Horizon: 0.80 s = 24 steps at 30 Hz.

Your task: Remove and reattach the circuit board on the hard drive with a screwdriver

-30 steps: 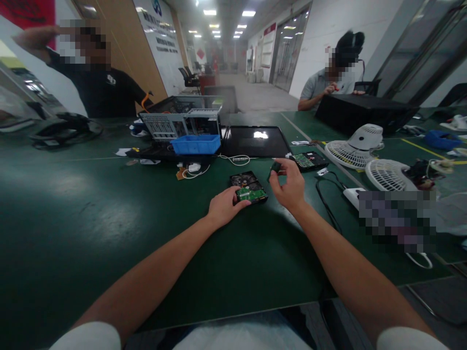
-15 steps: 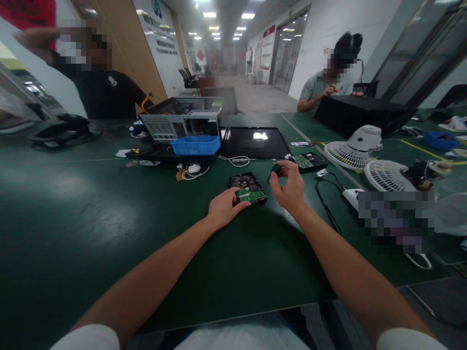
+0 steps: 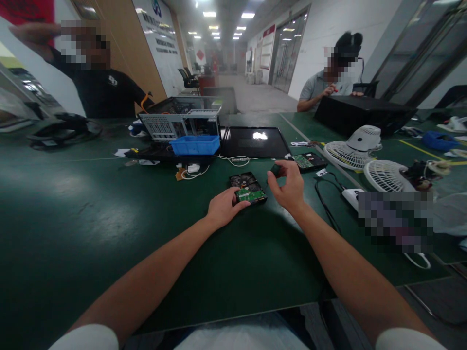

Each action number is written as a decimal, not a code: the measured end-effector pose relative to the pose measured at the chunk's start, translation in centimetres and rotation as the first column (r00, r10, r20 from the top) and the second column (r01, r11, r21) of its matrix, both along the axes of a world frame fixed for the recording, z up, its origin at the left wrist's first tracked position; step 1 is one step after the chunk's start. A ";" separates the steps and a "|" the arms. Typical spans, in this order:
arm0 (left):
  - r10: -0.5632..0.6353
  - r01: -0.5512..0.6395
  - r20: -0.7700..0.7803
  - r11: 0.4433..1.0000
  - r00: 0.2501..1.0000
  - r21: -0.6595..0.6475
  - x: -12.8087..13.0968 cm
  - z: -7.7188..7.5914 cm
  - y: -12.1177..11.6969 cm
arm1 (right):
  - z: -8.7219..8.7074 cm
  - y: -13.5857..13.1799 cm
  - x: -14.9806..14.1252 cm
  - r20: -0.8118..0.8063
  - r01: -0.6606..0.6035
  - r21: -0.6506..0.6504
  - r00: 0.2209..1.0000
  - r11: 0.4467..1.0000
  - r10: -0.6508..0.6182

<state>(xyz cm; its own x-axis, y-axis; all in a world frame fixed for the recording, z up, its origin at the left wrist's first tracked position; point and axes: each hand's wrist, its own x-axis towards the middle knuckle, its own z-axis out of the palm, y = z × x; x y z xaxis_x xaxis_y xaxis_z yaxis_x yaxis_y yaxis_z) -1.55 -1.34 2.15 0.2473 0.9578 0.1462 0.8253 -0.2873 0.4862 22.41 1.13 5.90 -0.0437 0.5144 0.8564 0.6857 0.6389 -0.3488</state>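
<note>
On the green table lies a hard drive [image 3: 251,194], its green circuit board facing up at the near end. My left hand [image 3: 225,206] grips the drive's left and near edges, thumb along the near side. Just right of the drive, my right hand [image 3: 289,183] is raised above the table. Its fingers are closed on the short dark handle of a screwdriver [image 3: 276,169]. The thin shaft is barely visible, slanting down toward the drive's right edge; whether its tip touches the drive I cannot tell.
A second hard drive [image 3: 309,161] lies beyond my right hand. Further back are a blue tray [image 3: 195,145], an opened computer case [image 3: 164,126] and a black panel [image 3: 255,142]. White fan parts [image 3: 352,148] and a power strip [image 3: 352,195] are right. Two people are across the table.
My right hand keeps its place while the screwdriver handle shifts slightly between the fingers. My left hand and the hard drive stay where they were.
</note>
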 end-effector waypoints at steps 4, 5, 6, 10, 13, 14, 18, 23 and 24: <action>0.007 -0.007 -0.007 1.000 1.000 -0.011 0.0 0.0 0.0 | 0.4 -0.2 0.0 0.033 -0.029 -0.010 0.999 1.000 0.029; 0.010 -0.010 -0.006 1.000 1.000 -0.012 0.0 0.0 0.0 | 0.5 -0.3 0.0 0.039 -0.033 -0.011 0.999 0.999 0.033; 0.012 -0.012 -0.005 1.000 1.000 -0.010 0.0 0.0 0.0 | 0.5 -0.3 0.0 0.041 -0.035 -0.011 0.999 0.999 0.036; 0.003 -0.003 0.001 1.000 1.000 0.002 0.0 -0.1 0.0 | 0.4 -0.1 -0.1 0.021 -0.026 0.002 0.999 1.000 0.026; 0.010 -0.010 0.000 1.000 1.000 -0.007 0.0 -0.1 0.0 | 0.2 0.1 0.0 -0.014 0.002 -0.005 1.000 1.000 -0.003; 0.015 -0.015 -0.001 1.000 1.000 -0.011 0.0 -0.1 0.0 | 0.1 0.1 0.0 -0.022 0.007 -0.008 1.000 1.000 -0.008; 0.011 -0.011 0.001 1.000 1.000 -0.020 0.0 -0.1 0.1 | 0.0 0.2 0.0 -0.024 -0.022 0.002 0.999 1.000 0.022; 0.004 -0.004 -0.001 1.000 1.000 0.002 0.0 -0.1 0.1 | 0.1 0.4 0.0 -0.048 -0.040 0.015 0.998 0.999 0.041; 0.007 -0.007 -0.002 1.000 1.000 0.003 0.0 -0.1 0.1 | 0.0 0.5 0.0 -0.057 -0.038 0.018 0.998 0.999 0.039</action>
